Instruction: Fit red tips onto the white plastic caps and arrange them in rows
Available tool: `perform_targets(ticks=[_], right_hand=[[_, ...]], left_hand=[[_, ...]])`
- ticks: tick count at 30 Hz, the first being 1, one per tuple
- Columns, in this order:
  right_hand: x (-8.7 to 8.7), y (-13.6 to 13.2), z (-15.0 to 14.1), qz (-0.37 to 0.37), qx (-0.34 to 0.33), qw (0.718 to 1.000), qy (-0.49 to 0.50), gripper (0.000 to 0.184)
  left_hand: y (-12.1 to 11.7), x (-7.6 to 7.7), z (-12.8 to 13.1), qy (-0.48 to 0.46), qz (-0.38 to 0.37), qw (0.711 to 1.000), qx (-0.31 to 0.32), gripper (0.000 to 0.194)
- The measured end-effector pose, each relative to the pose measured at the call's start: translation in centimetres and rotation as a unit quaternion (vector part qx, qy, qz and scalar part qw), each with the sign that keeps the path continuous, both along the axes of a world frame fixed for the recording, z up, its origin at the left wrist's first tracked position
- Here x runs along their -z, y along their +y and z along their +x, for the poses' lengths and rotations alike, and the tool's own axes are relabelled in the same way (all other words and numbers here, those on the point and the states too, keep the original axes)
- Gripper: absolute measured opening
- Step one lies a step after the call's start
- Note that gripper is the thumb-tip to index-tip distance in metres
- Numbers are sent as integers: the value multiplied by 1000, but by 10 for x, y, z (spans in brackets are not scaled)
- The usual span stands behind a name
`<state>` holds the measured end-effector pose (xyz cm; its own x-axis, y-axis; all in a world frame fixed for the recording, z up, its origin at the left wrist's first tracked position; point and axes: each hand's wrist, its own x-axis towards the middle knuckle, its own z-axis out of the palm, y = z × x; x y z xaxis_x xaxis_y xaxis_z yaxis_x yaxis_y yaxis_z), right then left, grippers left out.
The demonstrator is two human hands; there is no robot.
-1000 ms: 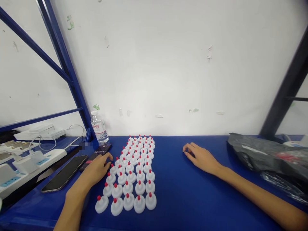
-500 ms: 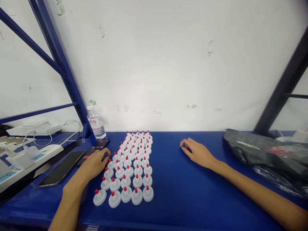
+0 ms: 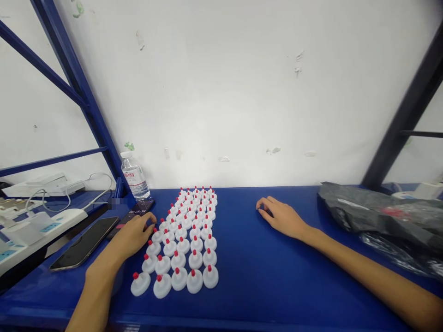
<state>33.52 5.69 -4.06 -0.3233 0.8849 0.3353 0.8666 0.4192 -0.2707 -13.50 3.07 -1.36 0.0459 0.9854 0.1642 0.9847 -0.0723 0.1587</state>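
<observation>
Rows of white round caps with red tips (image 3: 179, 278) stand upright on the blue table (image 3: 263, 281), several columns wide and running back toward the wall. Along their left side rests my left hand (image 3: 136, 233), fingers loosely curved and thumb apart, with nothing visible in it. Its fingertips are close to the nearest caps; whether they touch is unclear. My right hand (image 3: 282, 217) lies on the table to the right of the caps, a gap between its bent fingers and thumb, holding nothing visible.
Left of the caps lie a dark phone (image 3: 85, 242) and a second phone showing a timer (image 3: 138, 210). Behind them stands a water bottle (image 3: 135, 177). Power strips (image 3: 62, 221) with chargers sit far left. A grey plastic bag (image 3: 374, 212) lies right. Blue frame posts (image 3: 74, 78) rise beside the wall.
The view has shifted slightly, so everything appears a little further left. Both hands keep nearly the same pose and place. The phone timer has advanced by one second.
</observation>
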Motion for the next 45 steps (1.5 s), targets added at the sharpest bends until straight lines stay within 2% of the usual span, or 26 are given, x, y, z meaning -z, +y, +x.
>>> perform_targets(ticks=[18, 21, 23, 26, 29, 31, 33, 35, 38, 41, 45], right_hand=[[-2, -2, -1, 0, -7, 1000, 2, 19], [-3, -3, -1, 0, -6, 1000, 1, 19], [-3, -3, -1, 0, -6, 1000, 1, 19], [-2, -3, -1, 3, -6, 1000, 1, 19], [-3, -3, -1, 2, 0, 1000, -5, 19], [-3, -3, -1, -1, 1, 1000, -5, 19], [-3, -3, -1, -2, -2, 1000, -3, 19], [-2, -3, 0, 1, -4, 1000, -3, 19], [-1, -2, 0, 2, -4, 1000, -3, 20], [0, -1, 1, 1, -6, 1000, 0, 20], [0, -1, 1, 2, -4, 1000, -1, 20]], left_hand=[[2, 3, -1, 13, -3, 1000, -7, 29], [3, 2, -1, 6, 14, 1000, -12, 35], [2, -4, 3, -7, 49, 999, -21, 44], [-6, -21, 22, -63, 115, 991, -12, 56], [-26, -36, 50, -137, 135, 981, 22, 59], [-44, -38, 66, -141, 146, 978, 42, 59], [-65, -31, 74, -104, 167, 979, 53, 57], [-85, -16, 75, -64, 185, 979, 49, 56], [-104, 11, 64, -79, 194, 978, 0, 58], [-107, 28, 57, -126, 151, 980, -26, 61], [-96, 31, 78, -144, 128, 981, 6, 60]])
